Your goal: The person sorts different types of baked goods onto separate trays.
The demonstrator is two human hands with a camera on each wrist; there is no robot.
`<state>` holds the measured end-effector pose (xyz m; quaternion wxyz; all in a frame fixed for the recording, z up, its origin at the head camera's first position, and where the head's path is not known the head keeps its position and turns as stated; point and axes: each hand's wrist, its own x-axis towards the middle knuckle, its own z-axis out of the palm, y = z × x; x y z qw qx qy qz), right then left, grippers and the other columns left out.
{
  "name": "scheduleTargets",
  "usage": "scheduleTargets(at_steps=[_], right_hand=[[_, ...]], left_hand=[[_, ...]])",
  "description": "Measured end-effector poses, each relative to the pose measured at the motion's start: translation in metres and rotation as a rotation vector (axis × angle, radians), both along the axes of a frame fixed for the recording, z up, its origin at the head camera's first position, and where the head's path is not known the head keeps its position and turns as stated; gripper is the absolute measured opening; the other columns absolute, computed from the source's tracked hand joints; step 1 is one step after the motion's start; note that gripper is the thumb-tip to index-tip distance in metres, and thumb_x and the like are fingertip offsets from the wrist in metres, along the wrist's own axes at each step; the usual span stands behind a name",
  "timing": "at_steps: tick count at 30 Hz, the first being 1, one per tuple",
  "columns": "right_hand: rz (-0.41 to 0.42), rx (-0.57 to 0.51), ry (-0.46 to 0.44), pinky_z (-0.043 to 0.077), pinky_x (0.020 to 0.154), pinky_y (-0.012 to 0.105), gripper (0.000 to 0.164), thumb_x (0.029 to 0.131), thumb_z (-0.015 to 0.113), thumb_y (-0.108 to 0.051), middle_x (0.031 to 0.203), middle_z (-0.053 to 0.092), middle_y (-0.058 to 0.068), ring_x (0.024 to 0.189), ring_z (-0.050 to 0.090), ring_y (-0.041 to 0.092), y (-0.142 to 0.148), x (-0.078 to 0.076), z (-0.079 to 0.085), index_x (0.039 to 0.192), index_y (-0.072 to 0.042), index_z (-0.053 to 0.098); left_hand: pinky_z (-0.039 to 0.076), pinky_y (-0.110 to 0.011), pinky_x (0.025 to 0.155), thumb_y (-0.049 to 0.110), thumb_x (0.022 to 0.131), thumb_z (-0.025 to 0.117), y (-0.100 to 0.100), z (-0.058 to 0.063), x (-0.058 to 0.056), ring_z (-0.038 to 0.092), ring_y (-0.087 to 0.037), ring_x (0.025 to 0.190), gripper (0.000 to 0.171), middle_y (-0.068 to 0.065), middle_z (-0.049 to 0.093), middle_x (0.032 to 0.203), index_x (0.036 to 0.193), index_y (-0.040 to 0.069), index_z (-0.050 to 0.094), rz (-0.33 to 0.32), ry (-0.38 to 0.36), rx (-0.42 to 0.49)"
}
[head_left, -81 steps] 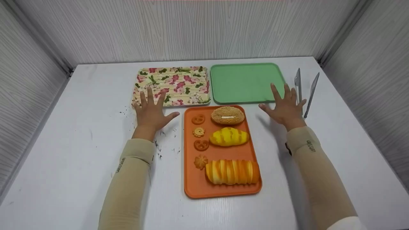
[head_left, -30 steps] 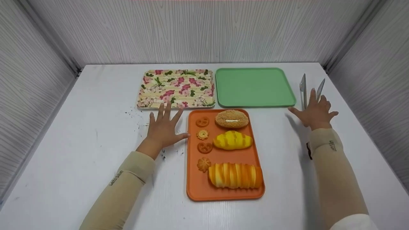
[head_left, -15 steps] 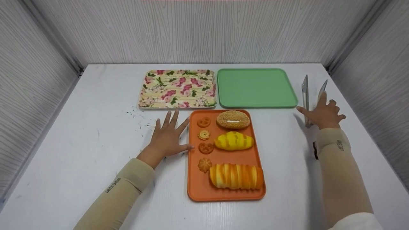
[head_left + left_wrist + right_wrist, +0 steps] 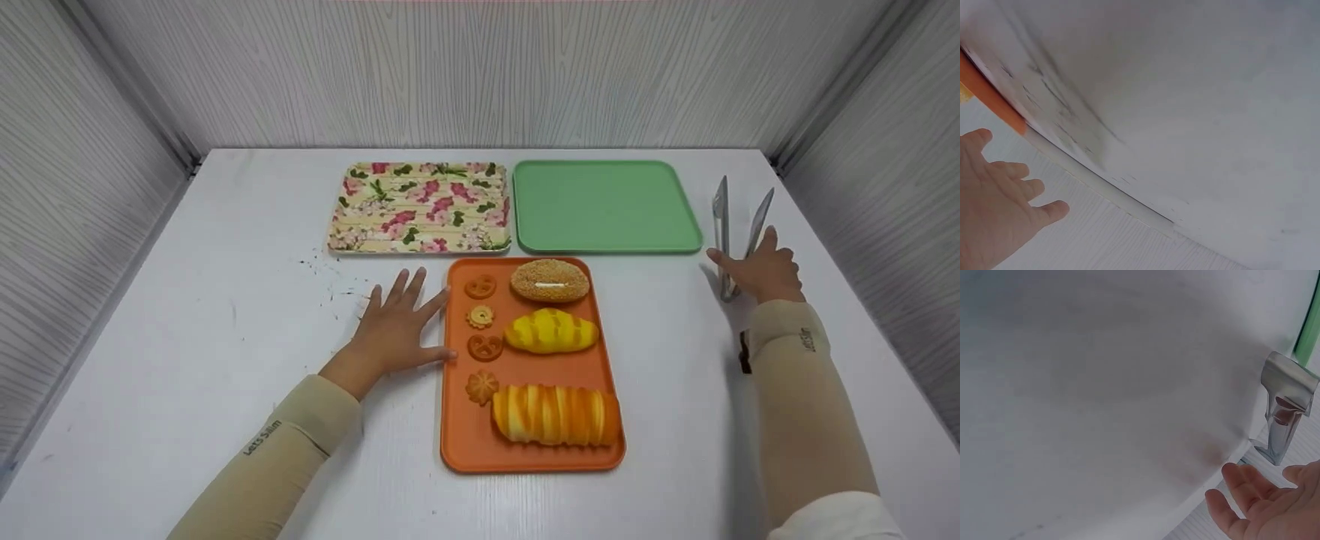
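Note:
My right hand [image 4: 765, 274] reaches to the near end of the metal tongs [image 4: 724, 225], which lie spread at the right of the table. Its thumb is by the left arm of the tongs and the index finger by the right one. In the right wrist view, the loosely bent fingers [image 4: 1241, 486] sit just below the end of the tongs [image 4: 1289, 379]. My left hand [image 4: 394, 330] is spread beside the orange tray [image 4: 465, 442], thumb tip over its left rim. That tray bears a sesame bun [image 4: 550, 280], a yellow bread [image 4: 553, 331], a sliced loaf [image 4: 555, 415] and several small cookies [image 4: 482, 387].
Behind the orange tray, a floral tray [image 4: 420, 217] and a green tray [image 4: 607, 210] lie side by side. Panels with a wood-grain pattern [image 4: 480, 75] enclose the white table [image 4: 225, 315] at the back and sides.
My right hand has moved right from the green tray to the tongs, its fingers drawing in. My left hand has come back from the floral tray to the orange tray's left edge.

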<state>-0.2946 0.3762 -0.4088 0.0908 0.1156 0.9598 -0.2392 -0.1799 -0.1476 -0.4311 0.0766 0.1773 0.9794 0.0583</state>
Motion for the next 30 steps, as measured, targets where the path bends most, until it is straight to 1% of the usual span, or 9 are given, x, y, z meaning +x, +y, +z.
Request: scheduleTargets(at_steps=[6,13,17,24,30], right_hand=[[0.003,-0.038,0.015,0.017,0.101,0.07,0.116,0.084,0.041,-0.073,0.139,0.006,0.05,0.125,0.012,0.066,0.001,-0.002,-0.002,0.146,0.006,-0.018],[0.003,-0.073,0.036,0.021,0.102,0.066,0.106,0.091,0.039,-0.063,0.137,0.014,0.05,0.126,0.018,0.063,0.002,-0.006,-0.004,0.144,0.011,-0.014],[0.008,-0.093,0.053,0.022,0.103,0.064,0.102,0.093,0.039,-0.059,0.137,0.016,0.05,0.126,0.02,0.061,0.001,-0.007,-0.005,0.144,0.013,-0.012],[0.017,-0.149,0.061,0.022,0.104,0.063,0.099,0.095,0.044,-0.052,0.14,0.013,0.047,0.129,0.02,0.058,0.001,-0.01,-0.008,0.144,0.011,-0.014],[0.011,-0.155,0.042,0.025,0.103,0.062,0.093,0.097,0.043,-0.045,0.141,0.012,0.047,0.128,0.021,0.059,0.002,-0.013,-0.009,0.145,0.009,-0.016]], left_hand=[[0.005,-0.061,0.109,0.075,0.08,0.049,0.0,-0.001,0.0,-0.004,-0.035,0.143,0.094,-0.014,0.0,0.158,0.154,0.027,0.018,-0.016,-0.014,-0.009],[0.005,-0.061,0.11,0.075,0.079,0.049,0.001,-0.001,-0.001,-0.004,-0.034,0.143,0.093,-0.014,0.0,0.158,0.154,0.028,0.019,-0.02,-0.035,-0.003],[0.006,-0.06,0.11,0.075,0.079,0.049,0.001,-0.001,-0.001,-0.003,-0.035,0.143,0.093,-0.015,0.0,0.158,0.154,0.027,0.019,-0.024,-0.036,-0.008],[0.004,-0.059,0.11,0.075,0.08,0.049,0.001,-0.002,-0.001,-0.006,-0.033,0.143,0.093,-0.014,-0.002,0.158,0.154,0.029,0.017,-0.022,-0.056,0.015],[0.003,-0.059,0.11,0.074,0.081,0.049,0.0,-0.003,0.0,-0.007,-0.034,0.143,0.092,-0.015,-0.001,0.158,0.154,0.028,0.017,-0.022,-0.058,0.034]])
